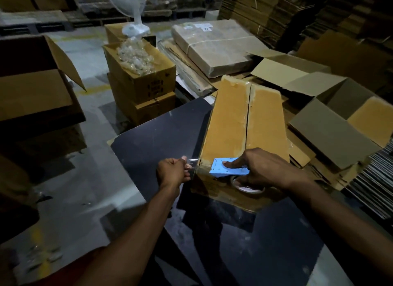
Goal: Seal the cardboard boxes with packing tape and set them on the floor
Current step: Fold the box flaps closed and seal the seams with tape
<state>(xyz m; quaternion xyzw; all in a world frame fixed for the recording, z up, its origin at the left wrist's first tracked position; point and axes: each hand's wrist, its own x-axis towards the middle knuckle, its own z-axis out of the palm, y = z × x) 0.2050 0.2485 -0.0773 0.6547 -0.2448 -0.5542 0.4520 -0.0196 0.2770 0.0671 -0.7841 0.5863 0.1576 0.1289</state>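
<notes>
A long cardboard box (238,124) lies on a dark table (161,134), its two top flaps closed with the centre seam showing. My right hand (263,168) grips a blue tape dispenser (225,171) at the box's near top edge, forefinger pressing on its plate; the tape roll (246,186) hangs against the box's front face. My left hand (173,171) is just left of the box's near corner and pinches the free end of clear tape (191,163), stretched from the dispenser across that corner.
Open, empty cardboard boxes (331,119) lie to the right over flattened cardboard. Stacked boxes (140,81), the top one holding clear plastic pieces, stand on the floor beyond the table, with a white fan (134,19) behind. Another open box (36,83) is at the left. Grey floor (70,192) lies left of the table.
</notes>
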